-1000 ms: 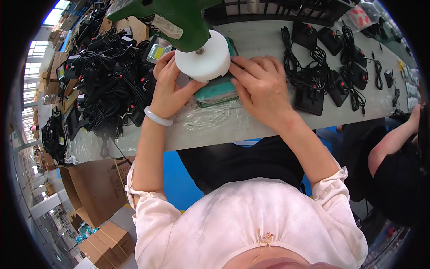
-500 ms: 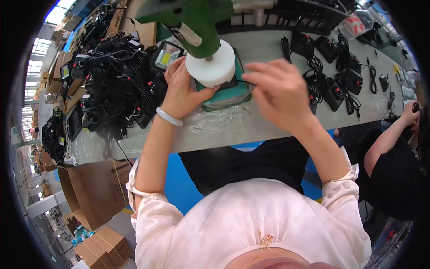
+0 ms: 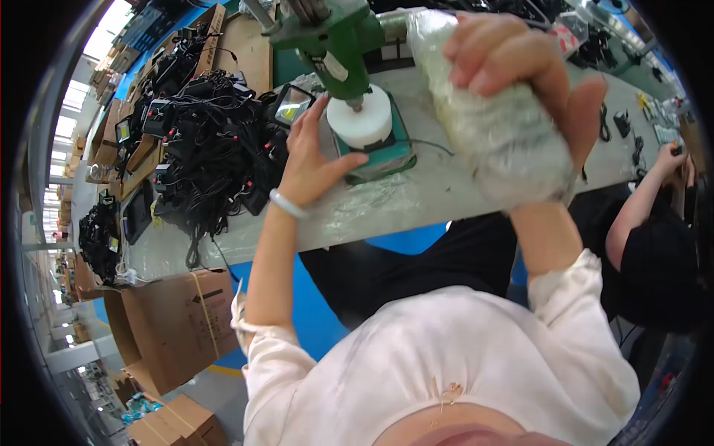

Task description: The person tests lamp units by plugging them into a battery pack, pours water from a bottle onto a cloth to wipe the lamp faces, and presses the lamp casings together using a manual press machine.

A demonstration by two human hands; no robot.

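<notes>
Worktable (image 3: 431, 189) spreads below the fingers of both hands; a green press (image 3: 353, 48) stands just ahead of the left fingertips. Bulky handle (image 3: 513, 145) in cloudy film, seemingly joined to the press, is raised inside the right hand (image 3: 539, 63), its fingers curled round the upper part. Likely stiff inside but slippery outside, it looks best held around its thick middle. White cylinder (image 3: 361, 123) sits right of the left hand (image 3: 312, 160), whose fingers and thumb spread apart, gripping nothing; contact is unclear. Beneath, the black piece (image 3: 384, 142) looks light and rigid, best held by its edges, its thin cable (image 3: 424, 142) flexible
</notes>
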